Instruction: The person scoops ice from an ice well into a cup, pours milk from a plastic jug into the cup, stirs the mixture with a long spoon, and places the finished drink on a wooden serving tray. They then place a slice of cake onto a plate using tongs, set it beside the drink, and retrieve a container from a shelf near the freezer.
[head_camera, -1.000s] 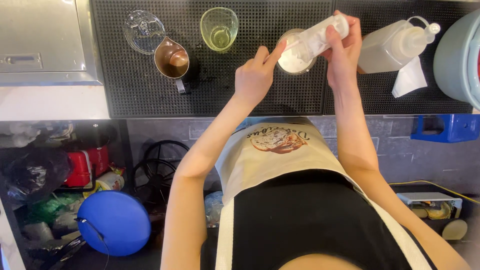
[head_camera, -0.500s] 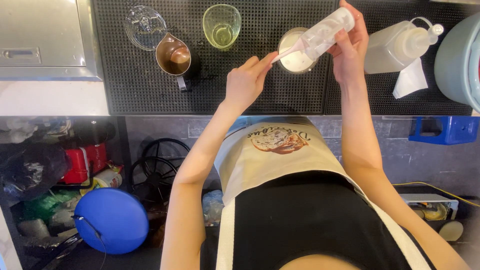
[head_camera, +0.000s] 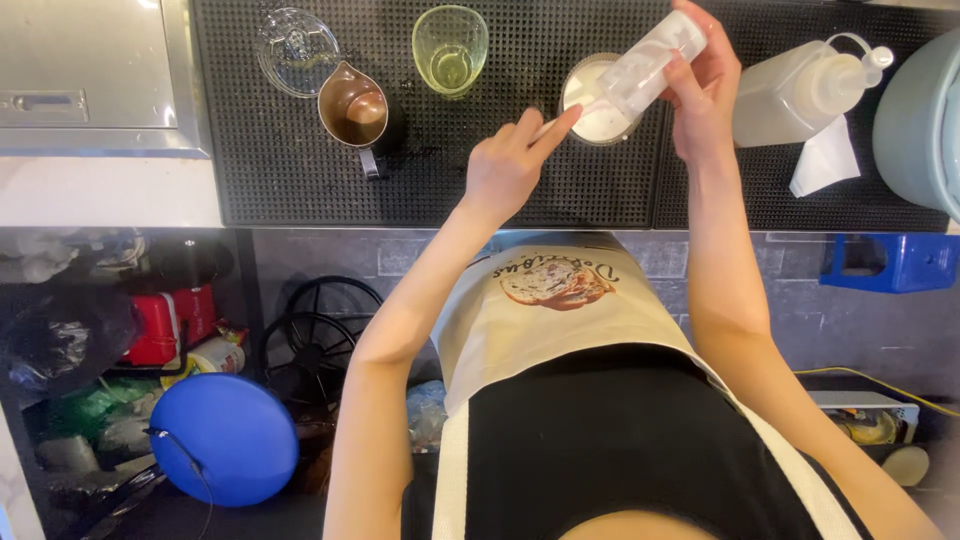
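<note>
Right hand (head_camera: 703, 85) is gripping a clear squeeze bottle (head_camera: 650, 65), tilting it over the white-filled cup (head_camera: 600, 100) near the black mat's (head_camera: 300, 190) far edge. Left hand (head_camera: 510, 165) is pinching the bottle's nozzle tip at the cup's near rim. Vessels on the mat are numbering four: this cup, one yellowish glass (head_camera: 450, 48), one metal pitcher (head_camera: 355, 108), one clear dish (head_camera: 292, 50). Open mat is lying along the near edge.

The right hand (head_camera: 705, 90) lifted the clear squeeze bottle (head_camera: 648, 68) higher and farther right above the white cup (head_camera: 598, 110), while the left hand (head_camera: 510, 165) edged up toward its nozzle.
</note>
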